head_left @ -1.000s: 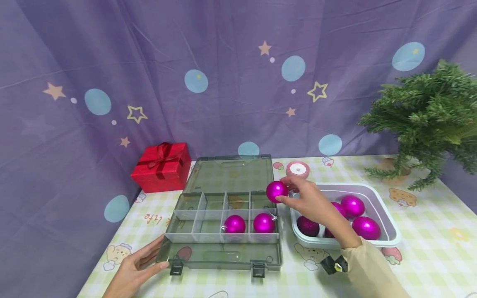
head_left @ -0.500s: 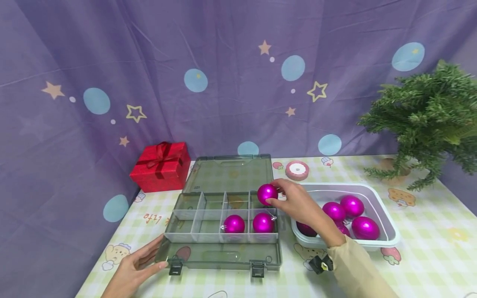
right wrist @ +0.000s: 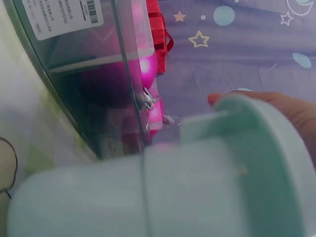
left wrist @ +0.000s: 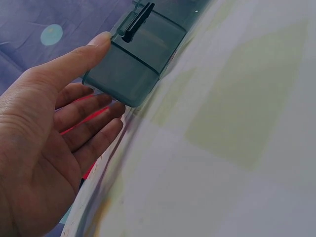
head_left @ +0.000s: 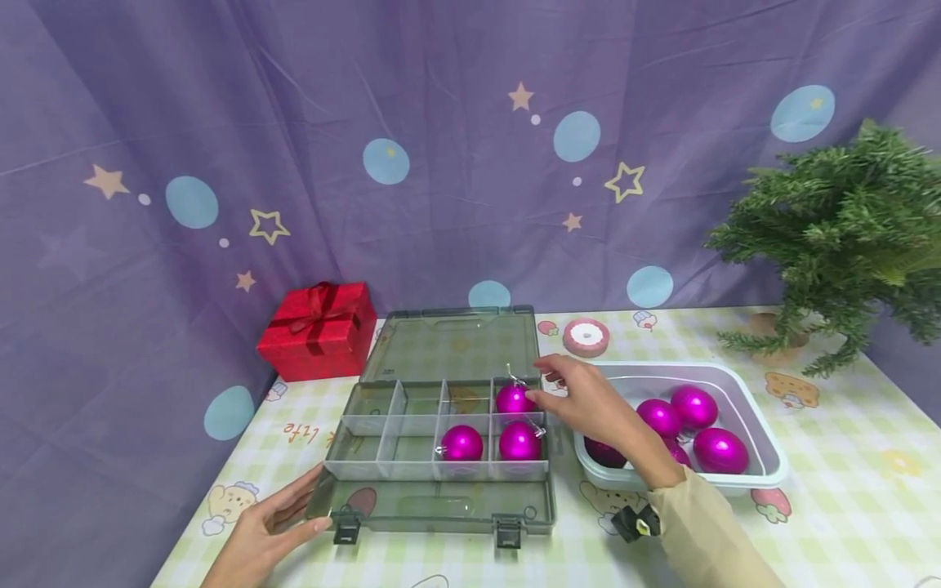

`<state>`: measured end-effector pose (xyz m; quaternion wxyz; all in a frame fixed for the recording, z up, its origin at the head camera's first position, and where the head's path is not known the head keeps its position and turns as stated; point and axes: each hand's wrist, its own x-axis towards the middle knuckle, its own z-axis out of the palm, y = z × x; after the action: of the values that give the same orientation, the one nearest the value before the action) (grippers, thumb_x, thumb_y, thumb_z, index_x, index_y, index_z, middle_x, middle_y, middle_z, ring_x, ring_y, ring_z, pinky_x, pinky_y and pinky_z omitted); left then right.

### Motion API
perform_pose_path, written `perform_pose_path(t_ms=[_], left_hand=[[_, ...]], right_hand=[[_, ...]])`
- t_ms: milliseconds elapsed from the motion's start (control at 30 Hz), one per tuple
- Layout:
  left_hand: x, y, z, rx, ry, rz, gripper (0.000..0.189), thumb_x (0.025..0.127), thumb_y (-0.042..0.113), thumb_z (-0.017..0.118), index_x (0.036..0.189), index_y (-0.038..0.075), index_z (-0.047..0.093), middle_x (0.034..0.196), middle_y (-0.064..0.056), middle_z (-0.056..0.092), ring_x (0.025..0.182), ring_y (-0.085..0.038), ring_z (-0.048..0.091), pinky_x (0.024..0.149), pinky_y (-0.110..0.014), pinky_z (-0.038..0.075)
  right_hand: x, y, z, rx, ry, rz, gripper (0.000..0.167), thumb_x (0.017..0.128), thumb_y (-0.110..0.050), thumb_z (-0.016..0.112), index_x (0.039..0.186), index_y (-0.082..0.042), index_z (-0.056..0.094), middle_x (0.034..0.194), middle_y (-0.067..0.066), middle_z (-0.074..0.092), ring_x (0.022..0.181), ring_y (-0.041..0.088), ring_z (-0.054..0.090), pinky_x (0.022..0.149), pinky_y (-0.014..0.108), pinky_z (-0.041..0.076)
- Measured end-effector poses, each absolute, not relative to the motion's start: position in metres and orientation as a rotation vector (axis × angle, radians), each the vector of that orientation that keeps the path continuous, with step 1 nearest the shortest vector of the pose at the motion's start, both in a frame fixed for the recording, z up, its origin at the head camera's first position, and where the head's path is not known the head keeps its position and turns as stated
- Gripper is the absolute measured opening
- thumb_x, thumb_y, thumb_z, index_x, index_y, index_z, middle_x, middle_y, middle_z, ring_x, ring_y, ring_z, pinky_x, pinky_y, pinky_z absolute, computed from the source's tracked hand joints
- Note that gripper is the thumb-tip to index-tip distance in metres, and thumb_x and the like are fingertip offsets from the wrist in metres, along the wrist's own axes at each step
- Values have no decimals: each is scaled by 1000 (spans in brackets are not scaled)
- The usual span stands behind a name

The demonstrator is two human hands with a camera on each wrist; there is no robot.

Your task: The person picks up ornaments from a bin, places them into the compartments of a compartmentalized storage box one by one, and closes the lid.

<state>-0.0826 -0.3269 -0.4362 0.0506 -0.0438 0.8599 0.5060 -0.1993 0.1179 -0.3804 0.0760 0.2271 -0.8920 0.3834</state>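
Observation:
A clear grey-green organizer box (head_left: 439, 508) stands with its lid (head_left: 456, 347) raised at the back. Two magenta Christmas baubles, a left one (head_left: 461, 443) and a right one (head_left: 519, 442), sit in its nearer row of compartments. Behind the right one, a third bauble (head_left: 513, 399) rests in the back right compartment, its hanging loop up. My right hand (head_left: 588, 400) is beside that bauble, thumb and fingers apart, thumb tip right at its side. At the box's front left corner my left hand (head_left: 268, 527) rests with relaxed fingers along the side and thumb (left wrist: 96, 47) at the front edge.
Right of the box stands a pale blue plastic tub (head_left: 773, 457) holding several magenta baubles (head_left: 694, 407). A ribbon spool (head_left: 586, 336) lies behind it. A red gift box (head_left: 319, 331) is at the back left, an artificial tree (head_left: 845, 245) at the right.
My right hand has moved left from the tub's edge to the box and let go of the bauble, which has dropped into the back right compartment. My left hand has stayed put.

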Motion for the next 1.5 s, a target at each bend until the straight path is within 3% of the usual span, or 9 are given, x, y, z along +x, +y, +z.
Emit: perform_pose_path(t_ms=[267,367,567,700,867,967,1400,1500], left_hand=[[-83,-327,-435,-132,2628,1521,72,93,30,81,154,9,50,153,-13,51,126,-6,56,98,-18,50],[-83,-326,-434,-153,2616,1511,73,92,32,81,155,11,50,153,-13,50,128,-8,54,98,-18,50],[-84,-326,-434,-137,2624,1502,73,93,31,80,155,8,49,154,-17,49,136,-28,52,98,-19,51],[-84,-327,-435,-128,2625,1501,72,94,29,80,155,8,49,154,-17,49,134,-23,54,97,-17,50],[-84,-327,-435,-127,2613,1515,73,93,30,81,155,9,48,154,-15,49,122,4,53,98,-16,48],[-83,-327,-434,-123,2610,1523,74,93,31,81,155,9,49,154,-14,50,118,12,50,98,-16,48],[-84,-326,-434,-140,2602,1515,74,93,32,81,155,9,49,154,-12,50,117,14,49,99,-16,48],[-84,-326,-434,-152,2606,1514,73,92,32,81,155,10,50,153,-12,51,120,9,51,99,-17,48]], right_hand=[[-198,146,-376,713,-2567,1196,32,94,-14,78,120,3,69,114,14,73,101,35,69,90,49,59],[-195,161,-372,709,-2604,1216,32,96,-18,78,120,1,70,115,13,72,104,34,69,92,50,58],[-187,190,-365,775,-2745,1197,38,99,-24,74,127,1,68,117,15,71,108,34,67,95,52,56],[-182,203,-364,845,-2829,1163,41,97,-26,76,126,2,68,115,14,71,105,32,68,91,48,58],[-177,209,-369,913,-2901,1140,45,93,-29,80,123,1,68,110,8,72,101,29,68,86,45,59],[-174,211,-373,935,-2950,1132,50,91,-33,82,124,0,67,107,3,72,100,26,68,86,45,59],[-171,214,-383,980,-3050,1141,56,88,-35,84,130,-2,67,105,-1,72,99,20,67,86,42,58],[-171,213,-384,998,-3052,1112,52,87,-34,84,128,-5,69,103,-3,72,96,17,66,84,39,58]])
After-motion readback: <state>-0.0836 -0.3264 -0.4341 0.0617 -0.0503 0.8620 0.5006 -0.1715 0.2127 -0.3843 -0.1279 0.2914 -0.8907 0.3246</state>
